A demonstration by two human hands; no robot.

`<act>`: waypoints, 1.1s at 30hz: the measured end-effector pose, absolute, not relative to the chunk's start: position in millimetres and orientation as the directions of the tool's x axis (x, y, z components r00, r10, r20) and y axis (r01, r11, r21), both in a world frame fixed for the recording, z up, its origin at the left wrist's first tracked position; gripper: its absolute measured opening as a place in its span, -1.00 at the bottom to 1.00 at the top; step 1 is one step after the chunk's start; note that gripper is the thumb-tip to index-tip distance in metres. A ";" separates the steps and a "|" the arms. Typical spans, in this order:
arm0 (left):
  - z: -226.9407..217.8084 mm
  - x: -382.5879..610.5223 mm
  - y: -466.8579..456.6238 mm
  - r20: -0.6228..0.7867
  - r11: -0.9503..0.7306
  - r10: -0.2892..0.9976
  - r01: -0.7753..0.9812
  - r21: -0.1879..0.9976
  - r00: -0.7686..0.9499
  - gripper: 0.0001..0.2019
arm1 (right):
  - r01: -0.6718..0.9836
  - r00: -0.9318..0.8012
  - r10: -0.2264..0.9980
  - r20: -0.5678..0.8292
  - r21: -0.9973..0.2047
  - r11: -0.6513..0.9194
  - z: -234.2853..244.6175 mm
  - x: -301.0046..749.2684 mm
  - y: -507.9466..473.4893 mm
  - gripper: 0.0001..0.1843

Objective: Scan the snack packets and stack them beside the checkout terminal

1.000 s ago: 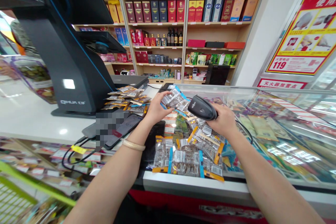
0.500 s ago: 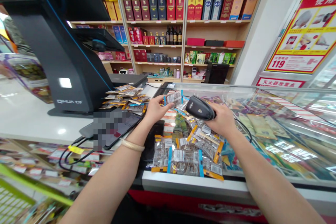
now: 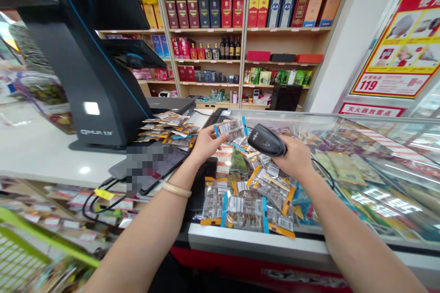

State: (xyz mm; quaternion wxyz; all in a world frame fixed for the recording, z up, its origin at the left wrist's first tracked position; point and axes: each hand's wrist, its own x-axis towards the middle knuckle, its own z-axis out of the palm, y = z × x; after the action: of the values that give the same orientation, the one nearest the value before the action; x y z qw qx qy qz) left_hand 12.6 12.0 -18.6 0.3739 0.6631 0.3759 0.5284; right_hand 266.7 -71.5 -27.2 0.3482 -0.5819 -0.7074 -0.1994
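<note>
Pinched in my left hand point(image 3: 207, 143) is a small clear snack packet point(image 3: 233, 129) with blue ends, its printed label turned up. My right hand point(image 3: 294, 158) is wrapped round a black barcode scanner point(image 3: 266, 140), whose head points left at the packet, a short gap apart. Below both hands, a loose pile of snack packets point(image 3: 271, 187) with orange or blue ends lies on the glass-topped freezer point(image 3: 347, 146). One blue-ended packet point(image 3: 244, 213) rests at the front edge. Left of my left hand, more packets point(image 3: 170, 123) are heaped on the counter.
A dark checkout terminal point(image 3: 99, 82) stands on the white counter point(image 3: 41, 155) at left. A phone point(image 3: 163, 171) and cables point(image 3: 91, 206) lie before it. A green basket point(image 3: 37, 238) is at lower left. Shelves of boxes and bottles point(image 3: 230, 48) stand behind.
The packet in my left hand has tilted slightly, its right end rising. Both hands keep their hold, and the whole view has shifted a little.
</note>
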 end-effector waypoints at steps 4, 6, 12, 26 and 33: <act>-18.2 13.0 13.5 0.200 -0.201 0.978 0.010 0.980 0.066 -0.64 | 0.956 -0.089 0.650 0.755 -0.119 0.269 -29.9 268.0 -70.5 -0.71; -14.3 10.5 15.4 0.099 -0.098 0.995 -0.058 0.993 0.008 -0.74 | 0.953 -0.098 0.636 0.765 -0.112 0.282 -30.9 269.1 -69.7 -0.71; 8.9 -14.6 26.9 0.183 -0.377 0.896 -0.477 0.794 -0.405 -0.90 | 0.947 -0.131 0.616 0.777 -0.085 0.308 -31.8 270.5 -67.6 -0.72; -20.5 5.2 18.8 0.244 -0.291 0.942 0.202 0.935 0.229 -0.64 | 0.955 -0.082 0.646 0.759 -0.126 0.269 -29.7 268.4 -70.1 -0.70; -14.0 0.3 3.1 -0.175 -0.484 0.621 0.549 0.681 0.764 -0.65 | 0.953 -0.083 0.646 0.759 -0.130 0.275 -29.8 268.3 -69.0 -0.68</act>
State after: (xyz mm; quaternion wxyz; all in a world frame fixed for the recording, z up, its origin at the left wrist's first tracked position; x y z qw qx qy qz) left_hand 0.3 3.1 -14.0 0.3770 0.8602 0.3400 0.0473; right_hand 268.3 -69.0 -29.8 0.3721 -0.5658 -0.7065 -0.2058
